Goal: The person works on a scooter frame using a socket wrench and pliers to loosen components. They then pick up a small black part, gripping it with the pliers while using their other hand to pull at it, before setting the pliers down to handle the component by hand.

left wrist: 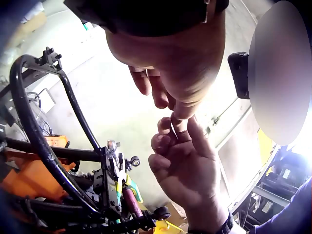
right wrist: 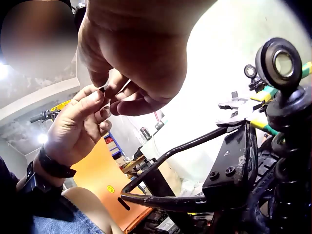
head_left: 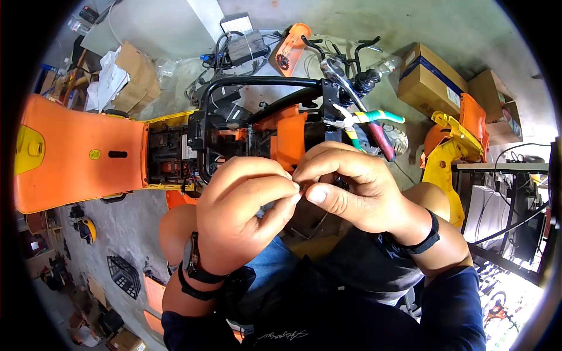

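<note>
Evidently observed mid-job, well short of completion by judgement. Found frame (head_left: pixel 257 81) uncovered and reachable, towards eleven o'clock from the meeting of left hand (head_left: pixel 243 202) and right hand (head_left: pixel 363 190); found orange cover (head_left: pixel 88 169) at nine, and loose panels (head_left: pixel 440 175) between two and three, clear of the frame. Noted pliers (head_left: pixel 380 116) and red-handled tool (head_left: pixel 381 140) between one and two o'clock, both lying at the frame, out of hand. Judged access to the frame as done; judged small part (right wrist: pixel 102 90) as unplaced and the panels as off. Could not confirm any finished fastening from these views.

Located the small part right at the fingertips of both hands, dark, mostly hidden, and apart from the frame. Found left thumb and fingertips brought together in a pinch on it, aimed at three o'clock in the head view; found right thumb and forefinger bent in to pinch opposite, aimed at nine. In the right wrist view, saw the part at or just beside the left thumb's tip, about one o'clock from it, with right fingertips close by. Could not tell its exact shape, nor the share of grip between hands. Sighted bracket (right wrist: pixel 235 155) at about four o'clock, well apart.
</note>
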Action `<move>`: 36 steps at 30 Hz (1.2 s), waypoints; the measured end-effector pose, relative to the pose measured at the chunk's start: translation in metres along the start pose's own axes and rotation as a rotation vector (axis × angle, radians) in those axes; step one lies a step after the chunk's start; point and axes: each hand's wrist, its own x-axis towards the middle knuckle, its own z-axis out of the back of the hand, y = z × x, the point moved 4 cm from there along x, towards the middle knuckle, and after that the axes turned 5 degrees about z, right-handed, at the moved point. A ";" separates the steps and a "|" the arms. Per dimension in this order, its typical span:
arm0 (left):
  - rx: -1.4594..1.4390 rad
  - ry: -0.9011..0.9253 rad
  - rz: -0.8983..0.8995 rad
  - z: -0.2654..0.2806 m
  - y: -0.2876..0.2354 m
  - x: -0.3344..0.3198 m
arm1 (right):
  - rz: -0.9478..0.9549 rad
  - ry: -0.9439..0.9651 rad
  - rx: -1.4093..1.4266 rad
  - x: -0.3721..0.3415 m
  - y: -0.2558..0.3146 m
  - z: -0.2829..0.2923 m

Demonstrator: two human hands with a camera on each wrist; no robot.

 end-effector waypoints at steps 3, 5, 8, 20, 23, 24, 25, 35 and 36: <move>0.023 -0.043 -0.001 -0.001 -0.002 0.001 | -0.006 -0.005 0.036 -0.002 -0.002 -0.001; 0.010 -0.040 0.006 -0.002 -0.001 0.000 | 0.000 -0.006 0.031 -0.001 -0.003 0.000; -0.031 -0.056 0.029 -0.003 -0.001 0.000 | 0.001 -0.015 0.036 -0.003 -0.005 0.001; 0.042 -0.026 0.016 -0.002 0.000 0.004 | -0.052 -0.041 0.046 -0.006 -0.007 0.003; 0.042 -0.018 0.001 -0.001 0.001 0.003 | -0.009 -0.010 -0.076 0.000 0.001 0.011; 0.040 -0.019 -0.004 -0.001 0.001 0.003 | 0.044 0.020 -0.197 0.004 0.008 0.017; 0.037 -0.018 -0.007 -0.001 0.001 0.003 | -0.022 -0.047 -0.273 0.006 0.016 0.028; -0.073 -0.055 0.045 0.001 0.010 0.001 | -0.407 -0.021 -1.180 -0.020 -0.023 0.131; -0.077 -0.053 0.011 0.001 0.010 0.001 | -0.426 0.029 -1.166 -0.021 -0.027 0.130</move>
